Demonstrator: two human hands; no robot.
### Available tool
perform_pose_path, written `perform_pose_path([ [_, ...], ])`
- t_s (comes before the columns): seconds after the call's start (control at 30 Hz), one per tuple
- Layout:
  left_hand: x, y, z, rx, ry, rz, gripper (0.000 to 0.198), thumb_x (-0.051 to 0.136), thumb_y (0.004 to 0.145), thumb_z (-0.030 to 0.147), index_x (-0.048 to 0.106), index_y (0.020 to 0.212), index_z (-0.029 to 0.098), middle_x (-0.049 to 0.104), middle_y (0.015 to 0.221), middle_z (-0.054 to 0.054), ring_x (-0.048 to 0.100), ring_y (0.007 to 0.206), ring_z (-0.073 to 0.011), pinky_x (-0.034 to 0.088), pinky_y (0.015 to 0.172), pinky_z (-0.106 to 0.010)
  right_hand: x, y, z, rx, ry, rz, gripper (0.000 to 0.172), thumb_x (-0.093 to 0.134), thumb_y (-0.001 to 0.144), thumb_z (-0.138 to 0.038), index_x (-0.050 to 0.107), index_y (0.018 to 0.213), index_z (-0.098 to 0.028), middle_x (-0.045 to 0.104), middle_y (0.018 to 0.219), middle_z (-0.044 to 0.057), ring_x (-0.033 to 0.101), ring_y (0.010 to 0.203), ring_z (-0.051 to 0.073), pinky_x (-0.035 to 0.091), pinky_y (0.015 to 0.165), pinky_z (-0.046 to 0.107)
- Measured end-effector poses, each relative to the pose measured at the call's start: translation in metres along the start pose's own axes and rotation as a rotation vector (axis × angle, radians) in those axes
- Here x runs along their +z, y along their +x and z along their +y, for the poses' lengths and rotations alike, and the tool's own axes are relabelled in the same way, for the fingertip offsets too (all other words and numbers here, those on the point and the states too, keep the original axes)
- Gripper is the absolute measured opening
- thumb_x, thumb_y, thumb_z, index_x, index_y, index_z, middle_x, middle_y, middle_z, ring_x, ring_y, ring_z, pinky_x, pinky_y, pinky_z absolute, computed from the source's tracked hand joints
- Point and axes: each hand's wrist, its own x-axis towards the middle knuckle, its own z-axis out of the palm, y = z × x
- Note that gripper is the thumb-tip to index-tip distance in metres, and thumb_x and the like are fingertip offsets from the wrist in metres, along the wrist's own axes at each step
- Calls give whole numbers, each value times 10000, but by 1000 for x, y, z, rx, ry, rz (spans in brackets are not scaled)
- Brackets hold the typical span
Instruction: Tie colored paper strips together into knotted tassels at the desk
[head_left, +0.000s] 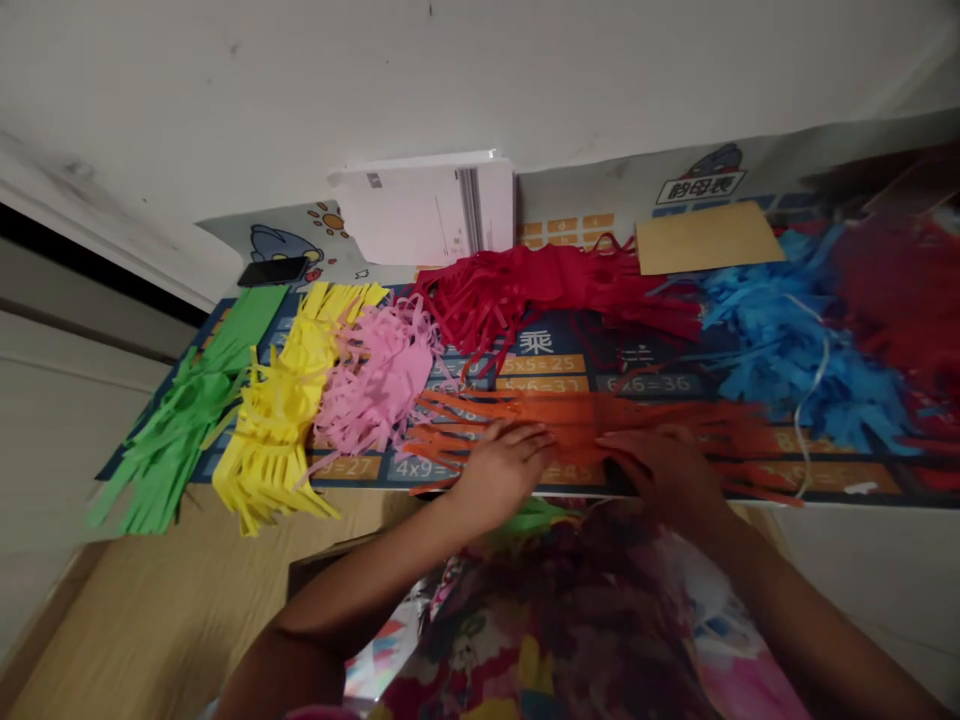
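Fringed orange tissue paper (566, 405) lies spread along the front of the table, its cut strips pointing out to both sides. My left hand (511, 462) rests on it, fingers stretched out flat over the paper's middle. At the right of that middle, my right hand (664, 468) has its fingers together on the paper's near edge and seems to pinch it; the fingertips are partly in shadow. Just behind lies a dark red fringed bundle (555, 280). To the left is a pink fringed bundle (386, 375).
Yellow (289, 400) and green (191, 410) fringed bundles lie at the left, blue fringed paper (799, 340) and a blurred red heap (900, 300) at the right. White cord (814, 385) crosses the blue. A phone (274, 271), white stack (427, 215) and tan card (709, 238) lie near the wall.
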Motion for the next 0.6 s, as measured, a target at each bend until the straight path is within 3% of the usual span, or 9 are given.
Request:
perform_pose_path([
  [0.07,-10,-2,-5,-78,-51,49,294,515,990,284,642,1235,184,737,1205,-98,639,1187,-233,412,1040,-432,-3,6,9,73,69,-15,247,491,974,-252,735,1008,-256,784,916,15,688,759,202,431,753,360],
  [0.2,-23,10,4,-234,-19,54,651,712,814,579,588,1296,160,737,1151,-140,660,1058,-318,418,921,-466,-5,21,17,111,129,-38,278,476,1000,-316,740,948,-251,777,882,10,676,730,205,430,730,348],
  [0.4,-25,41,-6,-403,-26,-9,210,573,956,321,703,1082,215,782,959,-61,711,899,-246,394,890,-422,-7,52,17,166,50,-183,222,522,974,-294,729,927,-227,768,869,23,671,729,206,403,703,333],
  [0.5,-29,56,-18,-412,12,-80,205,546,965,301,726,1007,214,790,934,-61,722,874,-245,403,876,-409,-7,65,18,222,-33,-276,168,583,938,-295,722,878,-221,758,838,32,663,720,216,377,670,330],
  [0.6,-29,67,-23,-416,78,-125,227,536,964,316,722,987,187,788,922,-90,727,848,-268,420,850,-415,-2,66,20,298,-26,-283,136,628,911,-301,704,838,-215,746,813,27,653,700,209,363,638,317],
])
